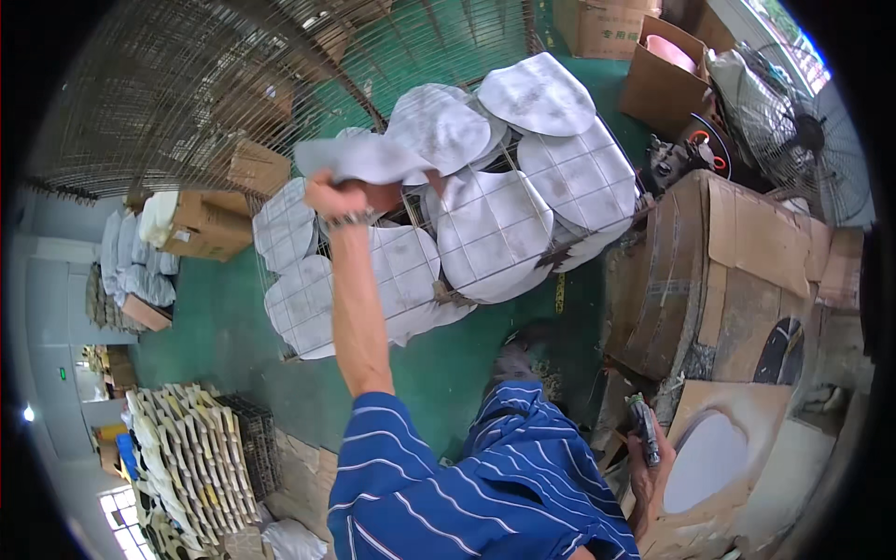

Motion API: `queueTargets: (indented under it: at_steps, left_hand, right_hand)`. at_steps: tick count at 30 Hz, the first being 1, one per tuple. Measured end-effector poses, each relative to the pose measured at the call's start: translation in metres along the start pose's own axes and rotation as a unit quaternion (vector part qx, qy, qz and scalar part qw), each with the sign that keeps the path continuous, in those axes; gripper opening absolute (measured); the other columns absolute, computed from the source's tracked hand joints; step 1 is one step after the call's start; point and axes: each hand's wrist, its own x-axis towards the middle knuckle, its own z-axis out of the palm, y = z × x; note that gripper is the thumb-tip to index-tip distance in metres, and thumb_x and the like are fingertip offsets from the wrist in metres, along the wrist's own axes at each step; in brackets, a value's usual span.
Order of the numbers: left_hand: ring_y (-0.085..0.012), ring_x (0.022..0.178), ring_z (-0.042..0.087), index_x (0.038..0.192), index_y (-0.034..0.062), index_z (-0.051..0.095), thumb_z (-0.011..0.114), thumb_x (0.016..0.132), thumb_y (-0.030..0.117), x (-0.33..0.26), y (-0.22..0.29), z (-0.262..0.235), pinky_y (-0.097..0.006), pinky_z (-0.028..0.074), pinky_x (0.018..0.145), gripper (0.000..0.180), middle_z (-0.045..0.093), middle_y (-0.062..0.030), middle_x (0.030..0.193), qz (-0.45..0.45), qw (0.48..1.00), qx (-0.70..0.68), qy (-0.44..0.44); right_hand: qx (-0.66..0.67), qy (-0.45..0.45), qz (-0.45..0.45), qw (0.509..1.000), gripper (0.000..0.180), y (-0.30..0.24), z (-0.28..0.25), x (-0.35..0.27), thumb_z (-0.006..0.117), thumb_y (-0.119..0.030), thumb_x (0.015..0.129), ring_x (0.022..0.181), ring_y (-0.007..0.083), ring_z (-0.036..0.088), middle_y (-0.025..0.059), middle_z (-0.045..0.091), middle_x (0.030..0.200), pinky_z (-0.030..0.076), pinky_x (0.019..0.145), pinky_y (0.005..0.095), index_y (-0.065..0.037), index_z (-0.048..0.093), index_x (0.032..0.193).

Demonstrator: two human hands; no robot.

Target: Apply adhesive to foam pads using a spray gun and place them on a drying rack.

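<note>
My left hand (338,199), a watch on its wrist, is closed on the edge of a thin, grey-white rounded pad (364,157). The pad is blurred and held over a wire rack (583,173). Several similar pads (490,229) with grey smudges lie on and beneath the rack's wires, some overlapping. Low on the right, my right hand (646,476) is wrapped round a grimy dark tool (644,429), shaped somewhat like a spray gun. Beside that hand, a white rounded pad (707,462) lies on a brown cardboard sheet (686,401).
More wire racks (177,93) stand at the upper left. Large worn cardboard boxes (663,271) fill the right side, with a fan (807,135) behind them. A tall stack of pale curved pieces (191,457) is at the lower left. The floor (210,317) is green.
</note>
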Motion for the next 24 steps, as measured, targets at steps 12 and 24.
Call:
queueTargets:
  at_steps: [12,24]
  left_hand:
    - [-0.0412,0.130,0.054,0.135,0.0040,0.057,0.053,0.076,0.014,0.206,0.030,-0.138,-0.067,0.043,0.108,0.060,0.060,-0.0165,0.136,0.049,0.997,-0.007,-0.062]
    - [-0.0121,0.073,0.063,0.134,0.0023,0.055,0.061,0.099,0.005,-0.116,-0.191,-0.165,-0.030,0.057,0.069,0.036,0.064,-0.0046,0.092,-0.121,0.953,0.238,-0.143]
  right_hand:
    - [-0.033,-0.058,-0.026,0.997,0.052,-0.029,0.062,0.053,0.068,-0.005,0.090,0.078,0.0139,0.061,0.0071,0.067,0.092,0.050,0.071,0.0286,0.000,0.060,0.141]
    - [0.013,0.039,0.006,0.999,0.053,-0.019,0.038,0.016,0.069,-0.009,0.092,0.089,0.0135,0.061,0.0076,0.070,0.104,0.050,0.082,0.0295,-0.001,0.058,0.144]
